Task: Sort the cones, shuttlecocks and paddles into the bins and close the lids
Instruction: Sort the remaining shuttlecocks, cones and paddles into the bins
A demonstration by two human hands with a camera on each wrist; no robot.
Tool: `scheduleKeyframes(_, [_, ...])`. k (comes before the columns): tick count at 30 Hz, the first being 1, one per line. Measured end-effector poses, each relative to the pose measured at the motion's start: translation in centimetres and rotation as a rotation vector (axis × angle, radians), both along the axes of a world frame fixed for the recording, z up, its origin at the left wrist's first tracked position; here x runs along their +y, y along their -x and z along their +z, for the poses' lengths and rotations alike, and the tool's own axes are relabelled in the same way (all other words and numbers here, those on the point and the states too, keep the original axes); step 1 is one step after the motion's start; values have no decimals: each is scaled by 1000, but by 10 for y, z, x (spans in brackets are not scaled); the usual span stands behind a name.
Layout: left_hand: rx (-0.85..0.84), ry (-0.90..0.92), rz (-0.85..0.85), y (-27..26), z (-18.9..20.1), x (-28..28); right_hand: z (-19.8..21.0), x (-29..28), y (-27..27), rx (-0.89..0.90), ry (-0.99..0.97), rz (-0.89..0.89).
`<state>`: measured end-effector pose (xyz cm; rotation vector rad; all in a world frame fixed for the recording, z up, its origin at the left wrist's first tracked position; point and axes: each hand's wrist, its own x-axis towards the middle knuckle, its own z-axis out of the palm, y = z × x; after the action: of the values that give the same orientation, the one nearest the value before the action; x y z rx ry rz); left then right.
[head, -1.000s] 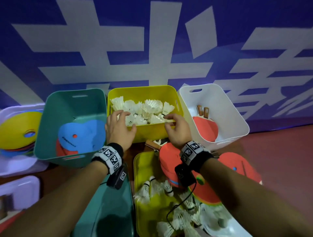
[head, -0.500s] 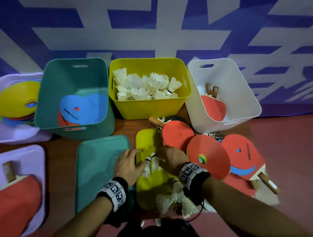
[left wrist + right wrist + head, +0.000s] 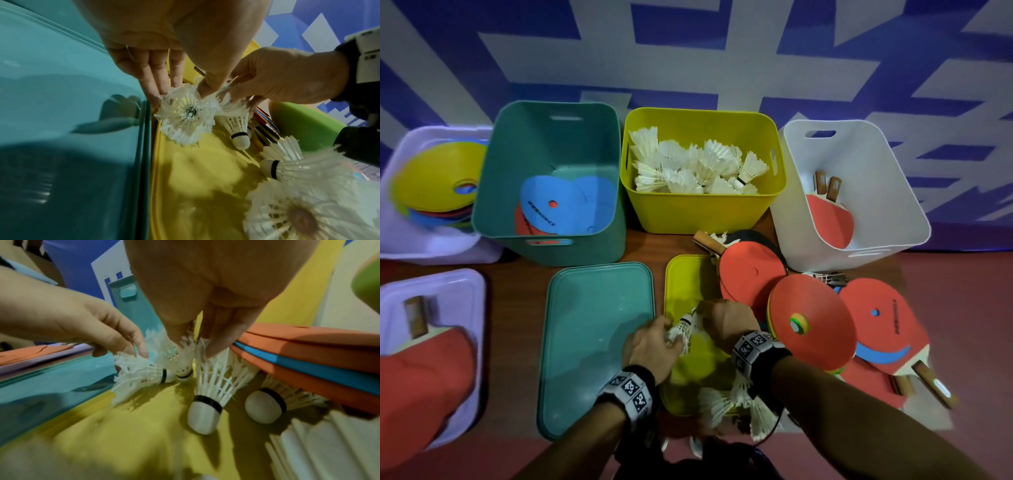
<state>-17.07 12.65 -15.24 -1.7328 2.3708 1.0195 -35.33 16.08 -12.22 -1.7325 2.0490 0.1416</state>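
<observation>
Behind the yellow lid (image 3: pixel 681 284) stand the teal bin (image 3: pixel 592 246) with cones, the yellow bin (image 3: pixel 698 212) full of shuttlecocks and the white bin (image 3: pixel 887 192) with paddles. On that lid, the left hand (image 3: pixel 649 349) pinches one shuttlecock (image 3: pixel 185 112) by its feathers. The right hand (image 3: pixel 726 320) beside it pinches two more shuttlecocks (image 3: pixel 213 386) by their feather tips, corks resting on the lid.

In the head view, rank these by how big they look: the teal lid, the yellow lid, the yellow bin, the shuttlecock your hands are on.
1. Teal lid
2. Yellow bin, close behind; it sits farther away, so unsure
3. Yellow lid, partly covered
4. Shuttlecock
</observation>
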Motion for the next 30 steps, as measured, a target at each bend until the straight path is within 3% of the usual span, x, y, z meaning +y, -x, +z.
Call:
scheduleKeyframes(7, [-14, -53, 48, -10, 6, -9, 13, -1, 14, -126, 103, -245])
scheduleKeyframes(13, [81, -135, 240, -16, 1, -12, 18, -5, 26, -217, 169, -342])
scheduleKeyframes(15, [99, -113, 163, -14, -1, -7, 18, -5, 28, -206, 183, -357])
scheduleKeyframes(18, [220, -180, -124, -5, -5, 8, 16, -4, 28, -211, 180, -369])
scheduleKeyframes(21, [132, -169, -298, 8, -15, 16, 15, -2, 26, -213, 166, -374])
scheduleKeyframes(23, [92, -91, -294, 16, -14, 18, 14, -3, 27, -210, 168, -378])
scheduleKeyframes(30, [216, 83, -107, 23, 4, -3, 22, -13, 34, -307, 317, -458])
